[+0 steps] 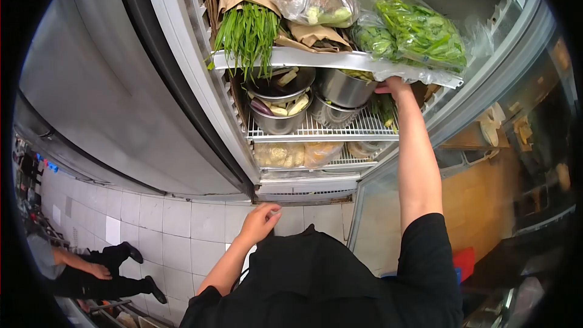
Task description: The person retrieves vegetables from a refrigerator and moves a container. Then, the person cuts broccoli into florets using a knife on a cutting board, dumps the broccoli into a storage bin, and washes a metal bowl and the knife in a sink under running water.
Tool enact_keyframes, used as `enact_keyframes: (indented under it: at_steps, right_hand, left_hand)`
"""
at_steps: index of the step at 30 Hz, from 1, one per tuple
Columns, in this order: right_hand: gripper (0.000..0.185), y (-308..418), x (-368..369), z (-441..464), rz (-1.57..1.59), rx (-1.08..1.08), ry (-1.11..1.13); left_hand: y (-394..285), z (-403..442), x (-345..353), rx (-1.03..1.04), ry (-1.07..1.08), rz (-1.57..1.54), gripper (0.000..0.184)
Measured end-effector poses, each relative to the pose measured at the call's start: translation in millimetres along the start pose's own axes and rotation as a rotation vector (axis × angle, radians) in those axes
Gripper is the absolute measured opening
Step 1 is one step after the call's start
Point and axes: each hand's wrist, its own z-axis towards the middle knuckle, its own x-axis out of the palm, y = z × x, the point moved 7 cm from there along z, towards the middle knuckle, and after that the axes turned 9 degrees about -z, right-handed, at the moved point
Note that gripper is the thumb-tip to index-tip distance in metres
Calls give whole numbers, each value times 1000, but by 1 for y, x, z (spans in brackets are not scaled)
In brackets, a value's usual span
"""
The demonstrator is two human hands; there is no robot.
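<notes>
My right hand (396, 87) reaches into the open fridge, just under the upper shelf's front edge. Its fingers are at the right rim of a metal pot (345, 90) with green vegetables in it; the shelf and plastic partly hide them, but they look closed on the rim. That pot sits on another metal container (336, 113). My left hand (260, 222) hangs in front of the fridge, over the floor, holding nothing, its fingers loosely bent. Left of the pot, a dark-looking bowl (280, 85) rests above a metal bowl (278, 123) of cut eggplant.
On the upper shelf (303, 58) lie long green stalks (248, 33) in brown paper and bagged leafy greens (422, 31). Bagged food (279, 155) fills a lower shelf. The glass door (388, 218) stands open at right. Another person (91, 267) is at lower left.
</notes>
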Motion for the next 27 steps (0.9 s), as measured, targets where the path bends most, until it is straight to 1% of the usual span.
enact_keyframes:
  at_steps: [2,3,6,7,8,10,12,13,14,16,18,19,20,21,22,24,26,27]
  right_hand:
    - [37,0,-20,1,62,6,19]
    - [36,1,-34,-4,185,74,-34]
    - [39,19,-45,-44,148,65,-108]
    - [37,23,-52,-60,139,54,-217]
    - [37,15,-56,-71,131,58,-215]
    - [37,-8,-67,-90,42,78,-212]
    - [29,-34,-76,-121,147,142,-300]
    - [29,-41,-79,-135,139,146,-299]
    - [24,-50,-83,-157,157,148,-354]
    - [16,-74,-91,-182,197,130,-423]
    - [16,-99,-97,-204,179,155,-435]
    - [16,-109,-102,-221,188,173,-445]
    - [16,-113,-107,-242,197,138,-436]
    - [17,-116,-111,-265,206,103,-428]
    - [17,-123,-113,-284,214,121,-439]
    - [23,-117,-111,-293,231,68,-460]
    - [24,-110,-100,-296,244,103,-492]
    - [25,-107,-95,-296,241,116,-469]
  left_hand:
    - [12,2,0,-68,-17,-25,28]
    - [16,7,1,-64,-12,-33,28]
    - [12,36,0,-57,-9,-81,31]
    - [-3,52,-1,18,-24,-81,34]
    - [-20,63,-2,81,-40,-81,38]
    - [-67,94,-3,145,-24,-62,50]
    - [-112,133,-1,337,-37,85,61]
    - [-124,158,4,409,-106,106,61]
    - [-133,174,11,466,-163,131,61]
    - [-152,205,24,336,-164,143,62]
    - [-154,232,41,252,-182,178,59]
    - [-155,235,50,262,-225,197,56]
    - [-162,229,58,272,-269,215,54]
    - [-166,223,65,243,-285,141,46]
    - [-167,221,71,266,-328,137,43]
    - [-167,239,77,294,-408,245,46]
    - [-161,260,81,297,-371,211,47]
    - [-159,270,82,293,-344,174,47]
